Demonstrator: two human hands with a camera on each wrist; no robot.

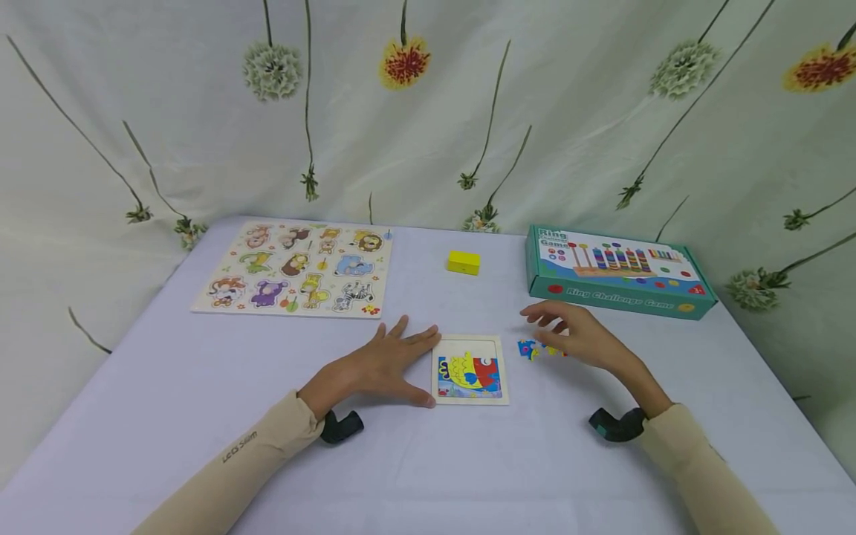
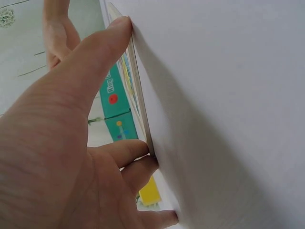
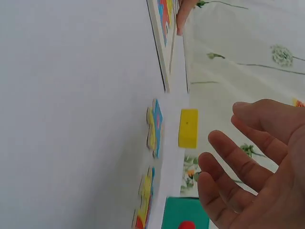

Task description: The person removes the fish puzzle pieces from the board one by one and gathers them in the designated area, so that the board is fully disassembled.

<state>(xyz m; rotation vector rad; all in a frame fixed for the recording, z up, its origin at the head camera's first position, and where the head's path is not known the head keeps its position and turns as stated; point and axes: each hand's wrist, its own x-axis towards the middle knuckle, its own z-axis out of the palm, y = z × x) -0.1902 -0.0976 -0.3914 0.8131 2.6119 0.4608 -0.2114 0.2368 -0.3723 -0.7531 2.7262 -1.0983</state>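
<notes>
A small square wooden jigsaw (image 1: 470,343) lies flat on the table, with a red, yellow and blue fish picture in its lower part and bare wood along the top. At its left edge is my left hand (image 1: 384,368), fingers spread; thumb and fingertips touch the frame. Right of the board lie loose jigsaw pieces, one blue and yellow (image 1: 526,349), another partly covered in the head view but visible as a yellow piece (image 3: 145,195) in the right wrist view. Above these hovers my right hand (image 1: 582,336), fingers loosely bent, nothing held.
A yellow block (image 1: 464,262) sits behind the jigsaw. At the back left lies a large animal puzzle board (image 1: 314,256); at the back right stands a green Ring Challenge Game box (image 1: 622,299). A flower-printed cloth (image 1: 588,148) hangs behind the white-covered table (image 1: 461,468).
</notes>
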